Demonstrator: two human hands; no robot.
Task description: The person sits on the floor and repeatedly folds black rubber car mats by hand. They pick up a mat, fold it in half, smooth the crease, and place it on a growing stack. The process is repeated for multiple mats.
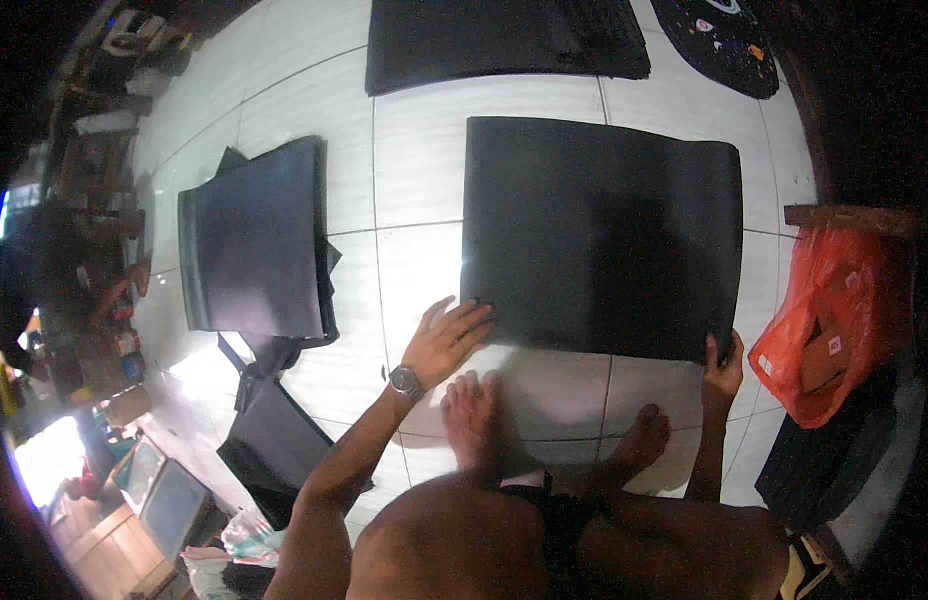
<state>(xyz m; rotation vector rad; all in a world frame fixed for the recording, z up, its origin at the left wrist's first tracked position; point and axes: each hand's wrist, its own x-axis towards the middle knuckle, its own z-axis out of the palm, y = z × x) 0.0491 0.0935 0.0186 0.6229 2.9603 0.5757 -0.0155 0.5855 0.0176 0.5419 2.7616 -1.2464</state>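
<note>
A large black sheet (599,235) lies flat on the white tiled floor in front of me; its material I cannot make out. My left hand (452,338), with a watch (405,380) on the wrist, rests its outstretched fingers on the sheet's near left corner. At the near right corner, my right hand (723,365) pinches the edge, thumb on top and the other fingers mostly hidden. To the left sits a pile of folded black sheets (254,240), with more black pieces (279,445) sticking out below it.
A stack of black sheets (504,40) lies at the far side, beside a dark patterned mat (724,40). On the right stands an orange plastic bag (824,330) next to a black bundle (824,460). Cluttered shelves (94,220) line the left. My bare feet (471,420) are close to the sheet.
</note>
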